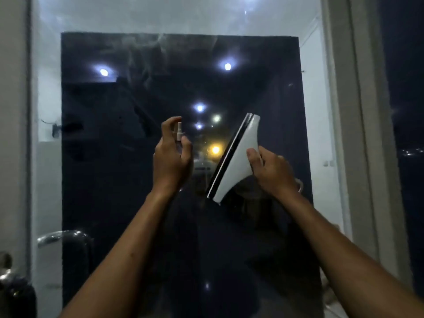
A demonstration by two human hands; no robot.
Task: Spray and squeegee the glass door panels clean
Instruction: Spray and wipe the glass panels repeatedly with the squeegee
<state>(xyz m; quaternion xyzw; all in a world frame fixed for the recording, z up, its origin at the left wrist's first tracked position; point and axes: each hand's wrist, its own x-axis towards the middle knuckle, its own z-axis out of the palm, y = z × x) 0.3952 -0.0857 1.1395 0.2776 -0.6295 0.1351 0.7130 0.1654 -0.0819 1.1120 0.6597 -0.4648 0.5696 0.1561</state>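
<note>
A glass door panel (128, 168) fills the view, dark with reflected lights and faint streaks near its top. My left hand (171, 157) is raised in front of the glass and grips a small clear spray bottle (179, 131), with one finger curled over its nozzle. My right hand (271, 172) holds a white squeegee (238, 161) by its handle. The squeegee's black rubber blade is tilted, running from upper right to lower left, close to the glass. Whether the blade touches the glass is unclear.
A pale door frame (353, 134) runs down the right side. On the left stands another frame edge (13, 111); a curved metal handle (59, 237) and a round knob (5, 260) sit low at the left. Dark night shows beyond the frame at far right.
</note>
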